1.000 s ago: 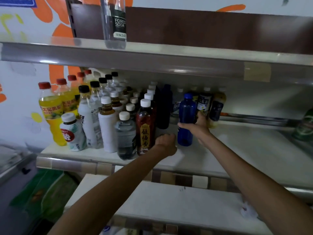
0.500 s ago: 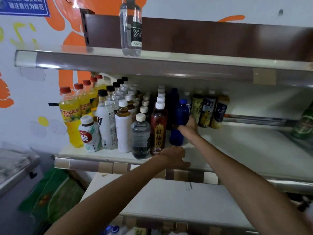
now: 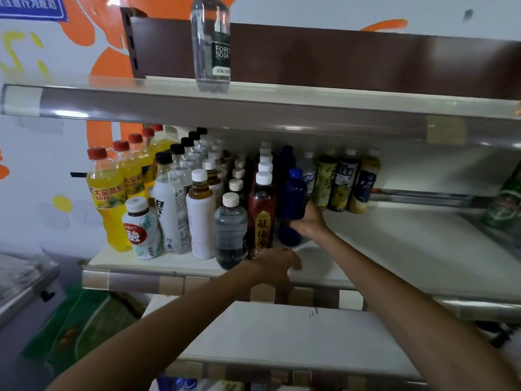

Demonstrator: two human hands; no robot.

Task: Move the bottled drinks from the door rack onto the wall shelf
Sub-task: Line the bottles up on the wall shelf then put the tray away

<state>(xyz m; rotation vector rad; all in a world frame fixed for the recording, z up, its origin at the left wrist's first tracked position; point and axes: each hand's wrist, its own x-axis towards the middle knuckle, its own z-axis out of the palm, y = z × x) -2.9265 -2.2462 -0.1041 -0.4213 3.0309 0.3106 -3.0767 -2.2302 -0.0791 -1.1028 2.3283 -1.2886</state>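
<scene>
While right hand (image 3: 306, 218) grips glossy blue bottle (image 3: 293, 193).

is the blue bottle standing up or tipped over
Standing. The blue bottle is upright, cap on top, base on the shelf, with the right hand wrapped around its middle.

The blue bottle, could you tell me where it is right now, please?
In the head view the blue bottle stands on the middle shelf, gripped by the right hand, just right of the dark red bottle.
</scene>
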